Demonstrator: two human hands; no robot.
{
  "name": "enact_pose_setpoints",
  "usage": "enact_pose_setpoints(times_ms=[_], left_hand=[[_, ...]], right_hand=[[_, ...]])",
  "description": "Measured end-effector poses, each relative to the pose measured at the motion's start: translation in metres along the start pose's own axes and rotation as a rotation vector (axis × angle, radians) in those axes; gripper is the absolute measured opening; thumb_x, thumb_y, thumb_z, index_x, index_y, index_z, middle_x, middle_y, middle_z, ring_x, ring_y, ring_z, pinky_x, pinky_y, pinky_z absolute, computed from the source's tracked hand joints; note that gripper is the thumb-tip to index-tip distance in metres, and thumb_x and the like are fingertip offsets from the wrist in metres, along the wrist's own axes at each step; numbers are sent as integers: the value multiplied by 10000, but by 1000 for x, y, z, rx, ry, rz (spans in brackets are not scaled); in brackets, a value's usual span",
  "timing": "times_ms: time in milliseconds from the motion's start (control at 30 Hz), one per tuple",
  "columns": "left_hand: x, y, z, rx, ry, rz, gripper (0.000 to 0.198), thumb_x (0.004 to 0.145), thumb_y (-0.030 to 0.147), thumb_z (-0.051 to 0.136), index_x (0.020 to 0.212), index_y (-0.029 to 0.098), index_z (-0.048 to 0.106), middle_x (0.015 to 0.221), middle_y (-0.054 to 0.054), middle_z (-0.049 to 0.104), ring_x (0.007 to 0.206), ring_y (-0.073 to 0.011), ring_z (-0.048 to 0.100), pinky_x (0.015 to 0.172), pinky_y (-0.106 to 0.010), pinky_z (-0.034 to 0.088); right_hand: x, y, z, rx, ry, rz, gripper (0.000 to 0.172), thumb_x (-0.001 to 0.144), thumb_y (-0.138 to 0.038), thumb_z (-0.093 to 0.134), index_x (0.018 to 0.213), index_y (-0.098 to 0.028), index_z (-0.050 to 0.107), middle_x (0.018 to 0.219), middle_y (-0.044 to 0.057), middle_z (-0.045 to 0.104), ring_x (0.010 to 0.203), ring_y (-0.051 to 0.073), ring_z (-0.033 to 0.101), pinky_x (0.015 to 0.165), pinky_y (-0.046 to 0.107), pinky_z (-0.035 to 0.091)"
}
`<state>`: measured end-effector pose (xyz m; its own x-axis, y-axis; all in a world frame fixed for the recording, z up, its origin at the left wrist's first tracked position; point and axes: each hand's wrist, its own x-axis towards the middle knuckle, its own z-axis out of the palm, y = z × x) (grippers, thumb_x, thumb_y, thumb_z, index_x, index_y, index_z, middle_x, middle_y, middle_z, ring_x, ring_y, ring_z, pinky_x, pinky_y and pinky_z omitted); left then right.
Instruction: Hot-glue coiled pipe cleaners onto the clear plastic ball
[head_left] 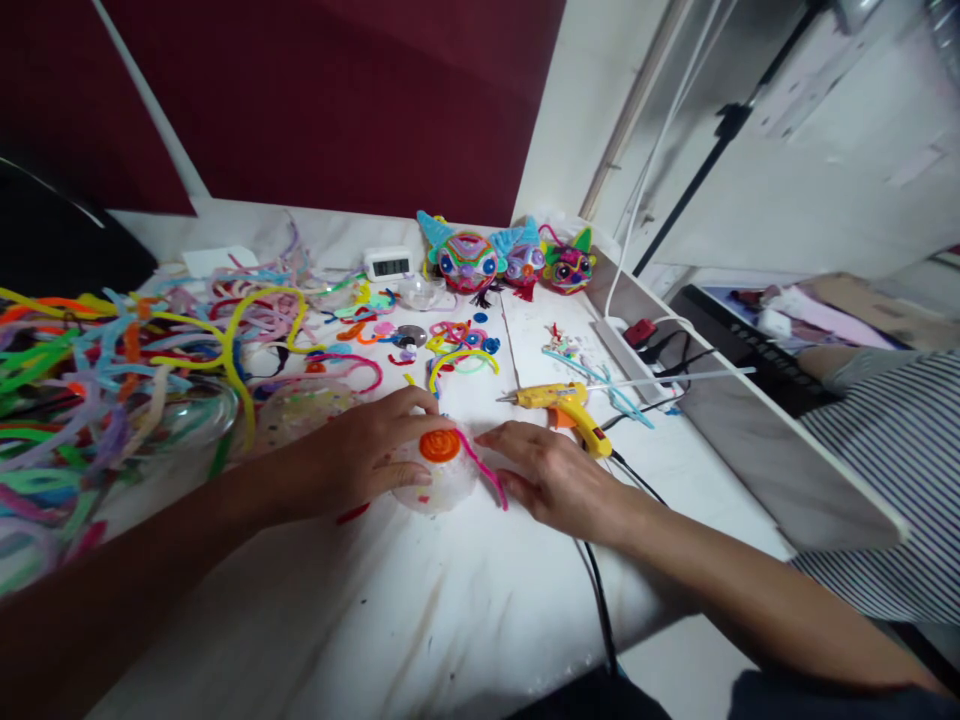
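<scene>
A clear plastic dome (pixel 442 497) lies on the white table with an orange pipe cleaner coil (pixel 439 446) flat on its top. My left hand (pixel 375 445) holds the dome from the left, thumb on the near side and fingers at the far side, by the coil. From the coil's far edge a pink pipe cleaner (pixel 484 467) runs down the dome's right side, its end loose. My right hand (pixel 559 475) is beside this strand, thumb and forefinger apart, their tips at or almost touching it.
A yellow hot glue gun (pixel 559 397) with its cord lies beyond my right hand. Many loose pipe cleaners (pixel 127 370) heap up at left. Decorated animal heads (pixel 469 262) and a small digital clock (pixel 388 264) stand behind. A power strip (pixel 637 350) is at right; a person in striped clothing (pixel 892 480) is beyond.
</scene>
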<state>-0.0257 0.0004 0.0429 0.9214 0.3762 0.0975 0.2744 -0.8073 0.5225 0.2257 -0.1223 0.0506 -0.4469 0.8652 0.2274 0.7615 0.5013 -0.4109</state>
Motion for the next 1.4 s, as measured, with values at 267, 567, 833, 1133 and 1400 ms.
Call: enact_pose_setpoints(times_ms=[267,567,833,1133,1400], left_hand=[[-1,-1,0,66,-42,-50,593,831,365,744,1404,330,592,1371,-48,549,1208,-285,609,1021,-347,502],[-4,-9,4,149,0,-24,711,767,460,815,1426,368,566,1398,-43,562,1217,-306,611,1015,-346,521],[-7,-12,11,127,34,18,745,785,386,825,1461,339,514,1576,-87,458,1370,-342,544,1134,-429,471],[-3,-9,13,18,42,53,662,797,342,774,1410,301,527,1456,-75,581,1292,-310,605,1063,-361,516],[-1,-7,17,12,77,29,631,801,386,755,1377,298,512,1422,-78,597,1273,-318,608,1063,-394,515]], right_hand=[[-47,4,-9,-246,143,148,297,979,-128,509,1212,-78,685,1152,218,750,1005,323,748,846,456,639],[-95,45,-16,-257,226,629,279,903,-307,580,1140,-185,662,1065,143,728,903,293,710,779,428,574],[-70,69,-29,-12,128,739,440,850,-554,682,1078,-181,732,864,64,766,697,202,673,623,303,509],[-51,72,-31,197,220,787,361,804,-523,632,811,-166,683,658,15,637,577,162,551,535,287,407],[-55,28,-47,477,636,690,331,800,-492,797,952,-230,664,801,1,618,650,148,527,563,259,449]])
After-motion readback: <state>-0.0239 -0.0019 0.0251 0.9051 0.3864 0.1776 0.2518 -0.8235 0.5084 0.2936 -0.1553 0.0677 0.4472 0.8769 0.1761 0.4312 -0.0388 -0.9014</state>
